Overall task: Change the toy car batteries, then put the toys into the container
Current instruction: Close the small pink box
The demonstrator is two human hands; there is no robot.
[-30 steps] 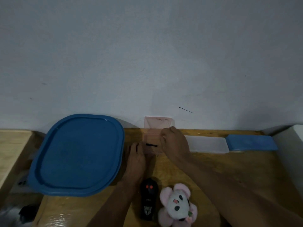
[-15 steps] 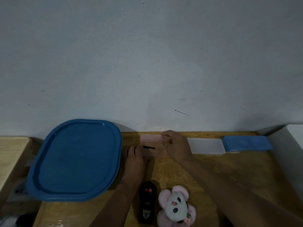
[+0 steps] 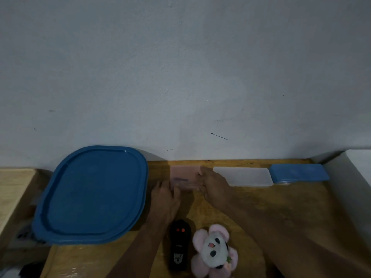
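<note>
Both hands are at the far edge of the desk (image 3: 281,205), on a flat pink case (image 3: 184,173) that lies against the wall (image 3: 180,77) with its long side along it. The right hand (image 3: 213,185) has its fingers curled over the case's right end and holds it. The left hand (image 3: 165,197) reaches forward with fingers fairly straight, tips touching the case's near-left corner; no grip evident, though the view is blurred. A dark streak shows through the case; cannot identify it. The black toy car (image 3: 179,245) lies on the desk behind both hands, toward the person, between the two forearms and just beside the left one. Its long axis runs from the person toward the wall, the end with two red dots pointing away. Judgement: the left hand is the nearer one to draw back onto the car; a grasp across its narrow width suits that lie. The pink-and-white plush toy (image 3: 213,251) sits touching or just beside the car's right side. The large blue-lidded container (image 3: 92,195) stands to the left of the left hand, lid on, so neither toy is stowed yet.
</note>
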